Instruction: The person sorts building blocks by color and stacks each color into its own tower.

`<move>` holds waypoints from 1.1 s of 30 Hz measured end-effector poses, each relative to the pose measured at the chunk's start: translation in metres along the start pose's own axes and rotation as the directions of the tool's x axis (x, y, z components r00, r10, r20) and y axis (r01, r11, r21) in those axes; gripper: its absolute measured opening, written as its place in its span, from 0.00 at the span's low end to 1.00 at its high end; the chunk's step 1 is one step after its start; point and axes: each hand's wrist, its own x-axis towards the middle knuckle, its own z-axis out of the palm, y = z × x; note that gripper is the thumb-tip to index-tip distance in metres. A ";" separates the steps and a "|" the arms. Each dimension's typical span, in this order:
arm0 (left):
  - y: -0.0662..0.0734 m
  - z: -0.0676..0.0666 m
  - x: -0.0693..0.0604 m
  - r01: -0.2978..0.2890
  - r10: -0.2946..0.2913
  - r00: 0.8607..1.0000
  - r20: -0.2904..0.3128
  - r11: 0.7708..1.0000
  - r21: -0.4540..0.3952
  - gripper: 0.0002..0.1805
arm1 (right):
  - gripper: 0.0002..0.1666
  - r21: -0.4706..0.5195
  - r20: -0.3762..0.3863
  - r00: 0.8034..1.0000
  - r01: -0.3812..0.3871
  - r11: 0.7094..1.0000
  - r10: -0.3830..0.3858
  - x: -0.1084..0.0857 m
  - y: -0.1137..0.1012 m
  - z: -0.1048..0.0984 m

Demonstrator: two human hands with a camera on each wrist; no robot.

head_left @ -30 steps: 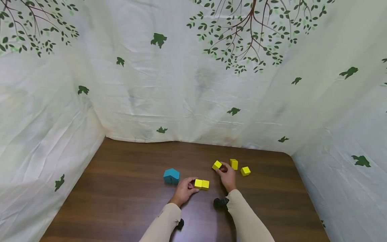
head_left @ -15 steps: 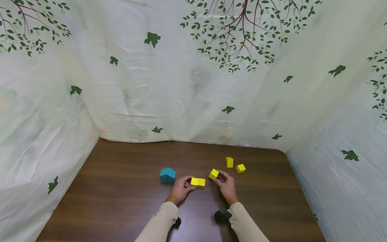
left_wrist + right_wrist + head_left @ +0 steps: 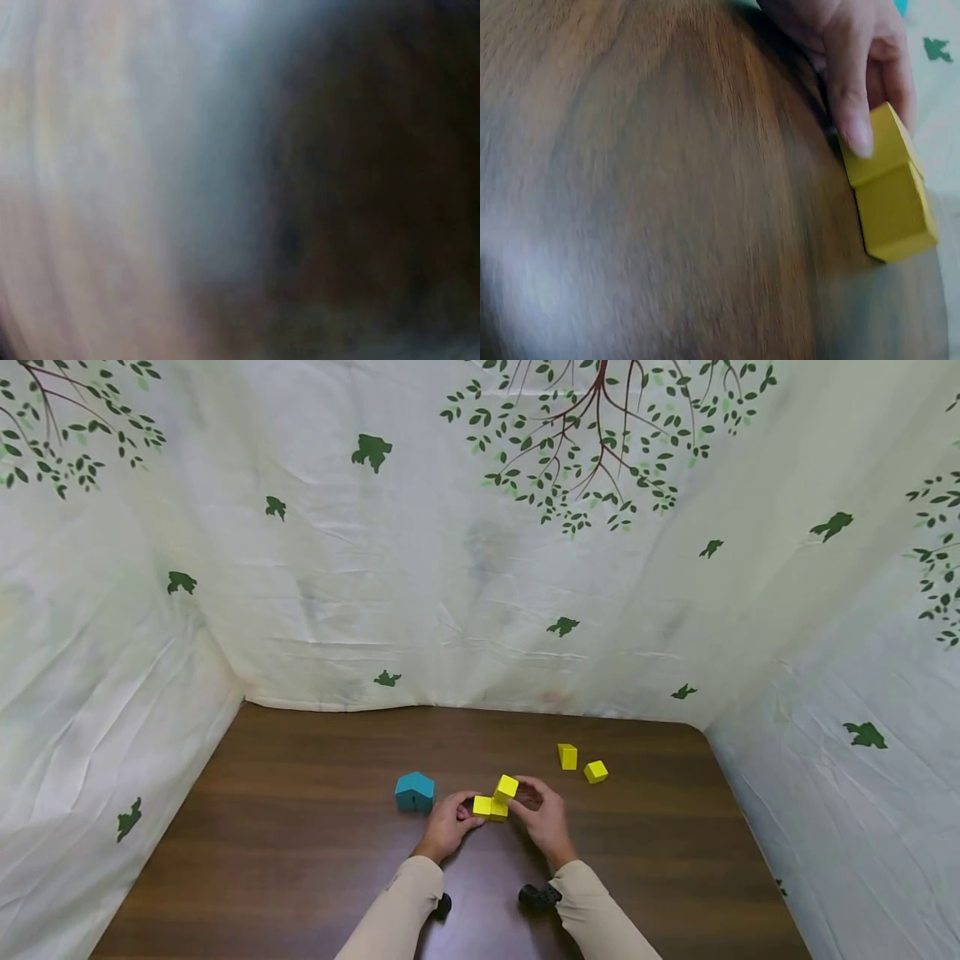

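Two yellow blocks stand side by side on the brown table (image 3: 300,860). My left hand (image 3: 444,828) pinches the left yellow block (image 3: 482,807), thumb on the near side. The right wrist view also shows that left thumb (image 3: 851,112) against one block, with the right-hand yellow block (image 3: 896,214) touching it. My right hand (image 3: 547,825) holds a third yellow block (image 3: 506,787), tilted, over the right end of the pair. Whether it touches the block below, I cannot tell. The left wrist view is too blurred to make anything out.
A teal house-shaped block (image 3: 415,792) stands left of the left hand. Farther back on the right are two loose yellow pieces, an upright block (image 3: 567,757) and a cube (image 3: 596,772). A white cloth (image 3: 450,568) with printed leaves hangs behind the table.
My right hand has brought its yellow block leftward, from near the loose pieces to over the pair. My left hand keeps its hold. The head view has shifted slightly.
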 end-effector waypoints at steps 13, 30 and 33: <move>-0.001 0.001 0.002 -0.007 0.007 1.000 0.004 1.000 0.007 0.21 | 0.22 -0.057 0.059 0.997 0.057 0.997 -0.054 -0.001 -0.001 0.017; -0.001 0.001 0.002 0.055 -0.056 0.998 0.040 0.998 0.016 0.22 | 0.23 -0.060 0.180 0.983 0.054 0.997 -0.043 0.000 0.002 0.023; -0.002 0.001 0.002 0.065 -0.066 0.997 0.042 0.998 0.018 0.22 | 0.23 -0.064 0.177 0.983 0.055 0.996 -0.043 -0.001 0.003 0.023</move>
